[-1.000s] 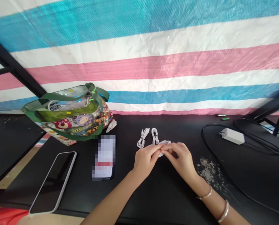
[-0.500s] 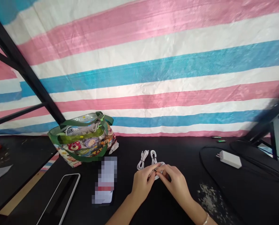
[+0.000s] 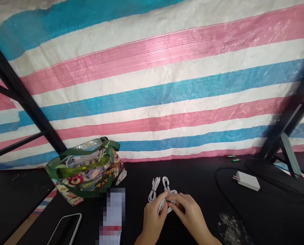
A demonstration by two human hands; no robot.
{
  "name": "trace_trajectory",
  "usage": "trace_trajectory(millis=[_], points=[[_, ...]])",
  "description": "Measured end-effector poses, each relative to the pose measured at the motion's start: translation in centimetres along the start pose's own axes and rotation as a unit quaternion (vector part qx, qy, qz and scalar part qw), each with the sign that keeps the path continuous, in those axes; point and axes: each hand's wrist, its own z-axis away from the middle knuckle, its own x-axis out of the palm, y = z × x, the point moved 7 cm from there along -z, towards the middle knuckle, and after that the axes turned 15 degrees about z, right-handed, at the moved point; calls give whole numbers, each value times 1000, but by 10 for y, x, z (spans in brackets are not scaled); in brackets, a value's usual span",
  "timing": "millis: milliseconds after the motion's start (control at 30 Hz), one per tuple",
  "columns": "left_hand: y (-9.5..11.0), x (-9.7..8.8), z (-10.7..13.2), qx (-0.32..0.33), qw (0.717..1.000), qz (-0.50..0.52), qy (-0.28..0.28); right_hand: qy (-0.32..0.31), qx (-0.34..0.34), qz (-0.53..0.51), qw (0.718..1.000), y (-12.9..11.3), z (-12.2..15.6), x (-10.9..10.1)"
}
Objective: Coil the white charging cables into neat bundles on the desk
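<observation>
A coil of white cable [image 3: 171, 194] is held between both hands, low in the middle of the head view. My left hand [image 3: 154, 211] grips the coil's left side between thumb and fingers. From the right, my right hand [image 3: 189, 208] pinches at the coil's middle, where a thin black tie [image 3: 168, 201] shows by the fingertips. Part of the coil is hidden behind the fingers. Just beyond my left hand lies a bundled white cable [image 3: 154, 188]. Beside it a second white cable bundle [image 3: 165, 183] reaches down behind the held coil.
On the left stand a clear cartoon-print bag [image 3: 90, 177] with green straps and a white-edged phone [image 3: 66, 229]. A blurred-out flat item [image 3: 113, 212] lies nearer. At right are a white power adapter [image 3: 247, 180], black cables [image 3: 216, 182] and two small green objects [image 3: 236, 160]. Striped sheeting [image 3: 152, 98] hangs behind.
The view has tilted up, so everything sits lower in the picture. My fingers have shifted on the cable coil, and more of it and its black tie now show.
</observation>
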Motion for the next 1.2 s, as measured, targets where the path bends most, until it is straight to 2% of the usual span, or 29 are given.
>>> trace_trajectory(millis=[200,467,633,800,1000,1200], points=[[-2,2,2,11,1000,8,-6,-2,-5,-7,1000,1,-1,0],[1,4,5,11,999,10,-38,-73,45,-63,994,18,12,18],[6,4,9,2,998,30,-55,-62,25,-65,996,21,19,18],[-2,2,8,-58,997,40,-33,-75,-20,-51,996,11,18,17],[-12,-1,3,-120,989,81,-7,-41,-81,-31,995,-6,10,4],[-8,-2,-1,-162,985,59,-11,-69,-101,-22,992,-9,8,4]])
